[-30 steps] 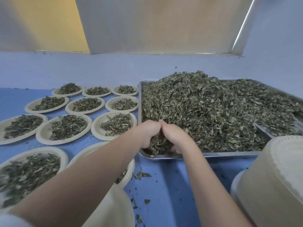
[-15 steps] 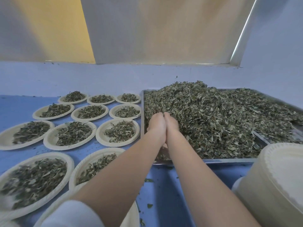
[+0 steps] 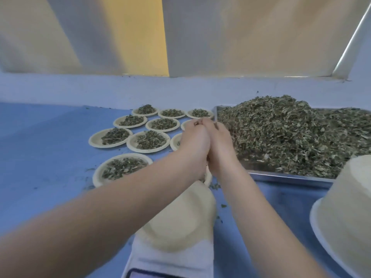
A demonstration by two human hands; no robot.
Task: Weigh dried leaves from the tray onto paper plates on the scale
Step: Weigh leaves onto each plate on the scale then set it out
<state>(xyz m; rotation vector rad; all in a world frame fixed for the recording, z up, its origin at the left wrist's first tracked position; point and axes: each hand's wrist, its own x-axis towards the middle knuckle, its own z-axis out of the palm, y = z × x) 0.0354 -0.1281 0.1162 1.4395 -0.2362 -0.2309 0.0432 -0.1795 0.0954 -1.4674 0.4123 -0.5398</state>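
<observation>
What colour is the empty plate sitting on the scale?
Pale cream, plain and unpatterned: the empty plate, seen in the head view.

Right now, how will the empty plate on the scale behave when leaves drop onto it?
The empty paper plate looks thin and light, so it may shift on the scale. Its raised rim should hold most flakes, though strays litter the blue table.

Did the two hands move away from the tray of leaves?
Yes. The left hand and right hand, pressed together, have lifted off the tray toward its left corner, above the filled plates.
</observation>
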